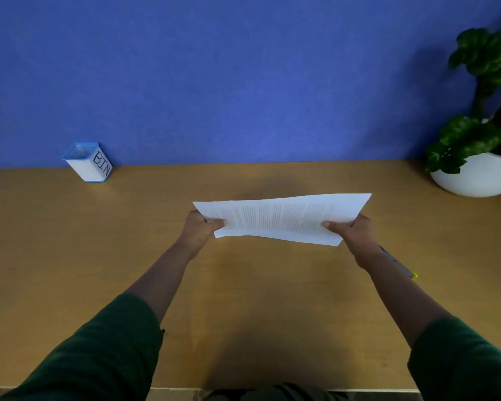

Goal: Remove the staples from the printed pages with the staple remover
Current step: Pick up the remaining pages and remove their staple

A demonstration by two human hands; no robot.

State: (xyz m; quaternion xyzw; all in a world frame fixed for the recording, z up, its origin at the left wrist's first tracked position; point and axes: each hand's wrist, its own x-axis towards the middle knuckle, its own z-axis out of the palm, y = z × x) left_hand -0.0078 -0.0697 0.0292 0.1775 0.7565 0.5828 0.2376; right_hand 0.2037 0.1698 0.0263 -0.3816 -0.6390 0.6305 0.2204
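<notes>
The printed pages (281, 219), white sheets with lines of text, hang in the air above the middle of the wooden desk. My left hand (200, 227) grips their left edge with the thumb on top. My right hand (356, 231) grips the right edge the same way. A thin metal tool with a yellow tip (402, 266), probably the staple remover, lies on the desk just right of my right forearm, partly hidden by it. No staple is visible in the pages.
A small white container with a blue rim, marked BIN (88, 162), stands at the back left against the blue wall. A potted plant in a round white pot (475, 178) stands at the back right. The desk's front edge (185, 389) lies close to my body.
</notes>
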